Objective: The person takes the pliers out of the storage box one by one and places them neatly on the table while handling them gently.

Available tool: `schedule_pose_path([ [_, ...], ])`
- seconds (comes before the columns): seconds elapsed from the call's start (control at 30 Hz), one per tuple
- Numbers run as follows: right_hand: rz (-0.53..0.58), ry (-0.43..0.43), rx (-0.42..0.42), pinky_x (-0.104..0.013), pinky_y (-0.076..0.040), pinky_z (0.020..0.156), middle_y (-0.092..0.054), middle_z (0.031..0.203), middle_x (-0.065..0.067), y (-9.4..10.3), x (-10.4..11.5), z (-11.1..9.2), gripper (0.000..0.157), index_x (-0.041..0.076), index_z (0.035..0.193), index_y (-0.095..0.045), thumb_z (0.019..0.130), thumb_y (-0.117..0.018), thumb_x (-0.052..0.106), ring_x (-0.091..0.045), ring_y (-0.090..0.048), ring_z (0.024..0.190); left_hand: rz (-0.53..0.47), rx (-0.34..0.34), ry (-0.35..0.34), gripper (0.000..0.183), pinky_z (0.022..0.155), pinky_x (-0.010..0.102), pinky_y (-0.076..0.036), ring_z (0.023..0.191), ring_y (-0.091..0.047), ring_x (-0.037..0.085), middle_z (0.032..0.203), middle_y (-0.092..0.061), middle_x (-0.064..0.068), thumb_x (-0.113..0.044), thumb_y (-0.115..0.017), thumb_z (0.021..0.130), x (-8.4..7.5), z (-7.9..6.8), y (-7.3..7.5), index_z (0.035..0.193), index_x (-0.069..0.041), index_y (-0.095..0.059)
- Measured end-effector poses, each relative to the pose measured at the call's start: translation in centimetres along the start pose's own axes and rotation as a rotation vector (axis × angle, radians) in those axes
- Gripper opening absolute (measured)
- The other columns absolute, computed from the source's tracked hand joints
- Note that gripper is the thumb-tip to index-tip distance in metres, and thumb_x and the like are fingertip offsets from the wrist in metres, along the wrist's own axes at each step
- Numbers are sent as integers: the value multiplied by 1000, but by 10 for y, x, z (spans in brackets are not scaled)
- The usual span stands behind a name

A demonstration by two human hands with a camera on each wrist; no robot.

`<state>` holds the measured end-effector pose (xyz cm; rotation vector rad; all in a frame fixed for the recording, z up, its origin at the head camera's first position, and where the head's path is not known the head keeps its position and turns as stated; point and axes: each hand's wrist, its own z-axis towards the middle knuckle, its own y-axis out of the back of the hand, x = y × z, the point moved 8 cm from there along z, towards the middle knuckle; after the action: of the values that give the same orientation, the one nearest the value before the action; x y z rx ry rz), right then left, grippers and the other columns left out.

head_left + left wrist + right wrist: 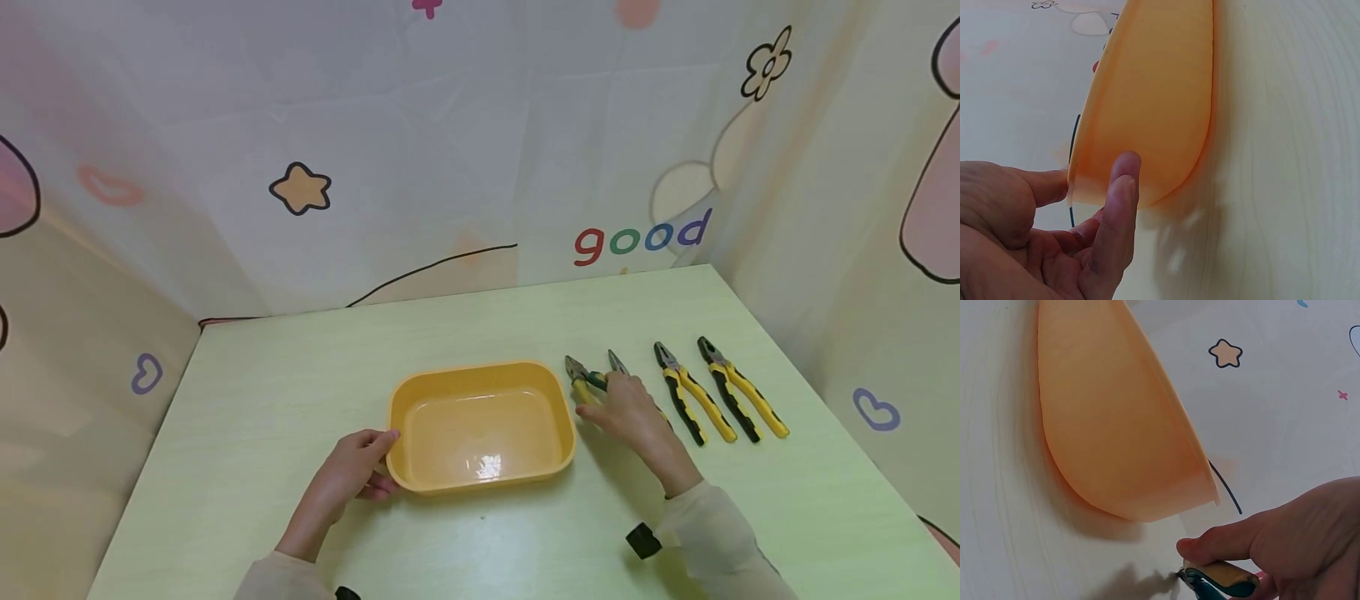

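Observation:
A yellow plastic tray (480, 379) with rounded corners sits on the table with nothing in it. My left hand (356, 467) pinches its left end, thumb (1054, 186) at the rim and fingers (1124, 212) against the outer wall. Just right of the tray, my right hand (637, 417) holds pliers (576, 369) by their yellow and green handles (1219, 577), thumb on top; their jaws point away from me. Partly hidden under that hand lie other pliers with a narrow nose (617, 362).
Two pairs of pliers with black and yellow handles lie side by side farther right, one pair (693, 392) nearer my right hand and the other pair (742, 387) beyond. A printed cloth (420, 183) closes off the back and sides of the pale table (300, 375).

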<state>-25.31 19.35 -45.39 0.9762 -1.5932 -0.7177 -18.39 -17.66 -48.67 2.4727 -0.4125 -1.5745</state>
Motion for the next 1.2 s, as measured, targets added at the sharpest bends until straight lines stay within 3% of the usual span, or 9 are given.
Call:
schedule_pose_path([
  [0.13,10,19,0,-43,-53,70,-57,101,-27,-2,1,0,62,-19,118,-50,90,-80,28,-35,-56,88,-2,2,-8,45,55,30,-60,60,-66,20,96,-66,15,-32,-56,108,1,1,0,127,8,-59],
  [0.3,8,19,11,-55,-56,86,-54,125,-39,-7,-1,-1,78,-24,134,-42,91,-80,28,-41,-58,103,5,7,-16,45,56,31,-61,61,-67,20,96,-66,15,-33,-56,108,1,1,0,128,7,-59],
  [0.47,-10,-20,33,-53,-57,88,-46,136,-42,-12,-4,0,84,-22,141,-36,92,-79,31,-39,-57,105,12,7,-10,46,56,32,-61,62,-67,21,96,-66,14,-34,-55,108,2,2,-1,128,7,-59],
  [0.63,-15,-21,25,-56,-57,90,-43,136,-44,-15,-4,-1,84,-21,143,-35,92,-78,29,-41,-58,107,7,6,-13,45,56,32,-61,62,-67,21,96,-66,14,-34,-55,108,2,2,-1,127,7,-59],
  [0.87,-8,6,16,-62,-49,102,-43,139,-46,-18,-1,-3,72,-21,145,-32,96,-71,15,-54,-48,129,8,4,-15,46,56,32,-61,63,-68,21,97,-66,14,-33,-55,108,1,1,-1,128,7,-59],
  [1.2,-6,3,8,-62,-49,102,-45,136,-45,-17,3,-5,68,-21,143,-34,96,-69,13,-56,-47,129,1,5,-23,44,56,32,-61,62,-67,21,96,-66,14,-32,-55,108,-1,-1,-1,126,8,-59],
])
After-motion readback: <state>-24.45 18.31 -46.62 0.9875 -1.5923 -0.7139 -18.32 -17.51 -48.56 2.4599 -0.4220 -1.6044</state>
